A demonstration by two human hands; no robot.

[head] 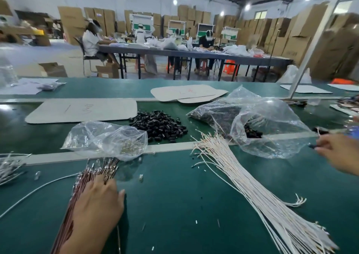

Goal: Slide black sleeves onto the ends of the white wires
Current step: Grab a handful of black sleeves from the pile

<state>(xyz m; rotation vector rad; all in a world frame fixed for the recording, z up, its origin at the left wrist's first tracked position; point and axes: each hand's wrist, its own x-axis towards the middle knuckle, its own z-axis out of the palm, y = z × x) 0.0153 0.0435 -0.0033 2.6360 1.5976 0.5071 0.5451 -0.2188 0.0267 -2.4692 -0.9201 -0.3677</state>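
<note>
A fanned bundle of white wires (242, 173) lies on the green table (174, 205), running from centre to the lower right. A loose heap of black sleeves (161, 125) sits behind it. My right hand (338, 152) is at the right edge and blurred; its fingertips pinch a small black sleeve (312, 146). Just above it a white wire end (318, 131) sticks up. My left hand (99, 201) rests palm down on a bundle of brown wires (97, 173) with metal terminals, thumb spread to the right.
A clear bag holding more black sleeves (252, 121) lies open behind the white wires. Another clear bag with metal terminals (108, 137) sits left of centre. Cardboard sheets (81, 110) lie further back. More pale wires (9, 168) are at the far left. People work at a table behind.
</note>
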